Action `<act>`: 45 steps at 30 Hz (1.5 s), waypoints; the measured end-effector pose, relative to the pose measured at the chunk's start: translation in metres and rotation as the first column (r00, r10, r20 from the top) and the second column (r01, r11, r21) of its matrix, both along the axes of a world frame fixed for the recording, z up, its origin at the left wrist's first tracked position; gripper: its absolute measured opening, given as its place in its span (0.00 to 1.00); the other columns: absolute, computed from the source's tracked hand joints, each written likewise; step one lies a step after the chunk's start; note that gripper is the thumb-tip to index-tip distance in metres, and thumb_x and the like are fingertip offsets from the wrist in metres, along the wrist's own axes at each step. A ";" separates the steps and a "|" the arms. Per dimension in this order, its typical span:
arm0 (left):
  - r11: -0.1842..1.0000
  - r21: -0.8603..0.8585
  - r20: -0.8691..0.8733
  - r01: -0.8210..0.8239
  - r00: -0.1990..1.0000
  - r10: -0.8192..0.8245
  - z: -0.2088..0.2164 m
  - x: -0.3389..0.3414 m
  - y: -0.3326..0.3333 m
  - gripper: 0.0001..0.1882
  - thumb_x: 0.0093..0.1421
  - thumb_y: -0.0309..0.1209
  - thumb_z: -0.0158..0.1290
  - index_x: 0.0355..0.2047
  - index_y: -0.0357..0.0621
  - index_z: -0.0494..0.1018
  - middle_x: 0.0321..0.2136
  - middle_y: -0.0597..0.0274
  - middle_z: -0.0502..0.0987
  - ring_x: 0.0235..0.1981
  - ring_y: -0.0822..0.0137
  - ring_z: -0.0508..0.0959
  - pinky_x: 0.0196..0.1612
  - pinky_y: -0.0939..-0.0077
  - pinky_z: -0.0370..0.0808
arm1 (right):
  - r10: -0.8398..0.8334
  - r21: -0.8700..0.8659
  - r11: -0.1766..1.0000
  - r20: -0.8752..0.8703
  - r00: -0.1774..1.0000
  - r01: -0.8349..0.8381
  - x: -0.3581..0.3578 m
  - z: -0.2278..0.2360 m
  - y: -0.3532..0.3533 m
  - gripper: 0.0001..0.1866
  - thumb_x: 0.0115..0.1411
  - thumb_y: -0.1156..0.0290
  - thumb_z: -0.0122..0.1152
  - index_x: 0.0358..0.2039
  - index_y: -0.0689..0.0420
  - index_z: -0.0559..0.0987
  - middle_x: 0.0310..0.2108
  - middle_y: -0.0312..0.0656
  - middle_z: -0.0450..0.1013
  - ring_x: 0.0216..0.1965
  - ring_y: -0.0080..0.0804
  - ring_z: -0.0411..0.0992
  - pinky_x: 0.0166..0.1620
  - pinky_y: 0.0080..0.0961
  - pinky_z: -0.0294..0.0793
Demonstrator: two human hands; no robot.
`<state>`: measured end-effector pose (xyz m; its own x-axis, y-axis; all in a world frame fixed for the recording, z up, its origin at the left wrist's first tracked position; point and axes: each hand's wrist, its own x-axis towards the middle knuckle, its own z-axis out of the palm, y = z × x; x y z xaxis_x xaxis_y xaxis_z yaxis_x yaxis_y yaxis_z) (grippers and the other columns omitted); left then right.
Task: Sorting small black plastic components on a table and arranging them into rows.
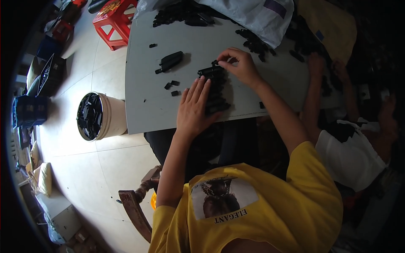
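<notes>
A row of long black plastic pieces [216, 90] lies side by side near the table's front edge. My left hand [193, 103] rests flat along the row's left side, fingers stretched out and touching the pieces. At the far end of the row, my right hand [239, 64] pinches a small black piece [215, 63] between thumb and forefinger. To the left are a larger pair of black pieces [170, 61] and several small black blocks [171, 84]. The exact kind of these dark parts is too hard to make out.
A white bucket [113, 114] of black pieces stands on the floor left of the table [145, 101]. Heaps of black parts [181, 14] and a white plastic bag [253, 17] lie at the back. Another person's hands [316, 65] are at the right. A red stool [113, 21] stands far left.
</notes>
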<state>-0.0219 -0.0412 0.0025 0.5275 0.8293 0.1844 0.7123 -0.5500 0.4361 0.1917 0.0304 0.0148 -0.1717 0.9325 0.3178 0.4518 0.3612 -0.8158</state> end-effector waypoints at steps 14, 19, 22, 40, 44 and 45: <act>1.000 0.015 0.037 0.010 0.999 -0.010 -0.003 -0.001 0.001 0.49 0.47 0.46 0.63 0.66 0.49 0.52 0.65 0.57 0.55 0.67 0.59 0.54 0.65 0.57 0.54 | -0.040 0.286 0.955 0.389 0.921 -0.079 -0.003 -0.011 -0.004 0.07 0.48 0.76 0.66 0.28 0.57 0.76 0.31 0.37 0.73 0.38 0.36 0.71 0.41 0.30 0.71; 1.000 -0.003 0.013 0.011 1.000 -0.011 -0.001 0.000 0.001 0.49 0.47 0.47 0.63 0.66 0.49 0.52 0.66 0.57 0.54 0.67 0.59 0.54 0.65 0.57 0.53 | -0.036 0.228 0.972 0.358 0.933 -0.050 -0.008 0.002 0.002 0.07 0.49 0.73 0.66 0.27 0.57 0.76 0.31 0.39 0.73 0.34 0.38 0.72 0.38 0.30 0.72; 1.000 0.003 0.017 0.009 1.000 -0.009 -0.001 -0.001 0.000 0.49 0.47 0.47 0.63 0.66 0.50 0.51 0.66 0.57 0.54 0.67 0.59 0.54 0.65 0.57 0.53 | 0.081 -0.023 0.997 0.500 0.862 -0.080 -0.016 0.014 0.013 0.05 0.50 0.71 0.65 0.26 0.56 0.77 0.29 0.39 0.74 0.34 0.39 0.74 0.37 0.33 0.73; 0.999 -0.030 0.135 0.032 0.990 -0.027 0.007 -0.020 0.007 0.50 0.40 0.33 0.68 0.63 0.48 0.56 0.62 0.47 0.58 0.64 0.47 0.57 0.63 0.58 0.58 | 0.039 -0.153 0.986 0.592 0.805 0.065 -0.006 0.012 0.000 0.05 0.51 0.74 0.62 0.26 0.61 0.75 0.26 0.47 0.75 0.31 0.47 0.75 0.36 0.37 0.74; 0.993 -0.114 0.135 -0.007 0.991 0.023 0.012 -0.026 0.005 0.43 0.46 0.30 0.63 0.63 0.50 0.57 0.63 0.47 0.57 0.64 0.47 0.56 0.64 0.58 0.57 | -0.088 -0.149 0.973 0.469 0.879 0.177 0.005 0.006 -0.030 0.05 0.53 0.77 0.61 0.26 0.63 0.74 0.21 0.43 0.73 0.24 0.35 0.74 0.30 0.30 0.71; 0.995 -0.101 0.145 0.016 0.990 -0.001 0.015 -0.026 0.003 0.41 0.48 0.31 0.61 0.63 0.50 0.57 0.63 0.47 0.56 0.65 0.48 0.55 0.64 0.56 0.56 | -0.127 -0.210 0.956 0.334 0.934 0.205 0.012 0.010 -0.036 0.05 0.55 0.75 0.61 0.30 0.63 0.75 0.22 0.40 0.73 0.25 0.30 0.73 0.30 0.27 0.72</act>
<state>-0.0478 -0.0386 0.0172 0.5084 0.8434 0.1741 0.6336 -0.5032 0.5876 0.2039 -0.0059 0.0253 -0.0620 0.9973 0.0393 0.7345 0.0723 -0.6748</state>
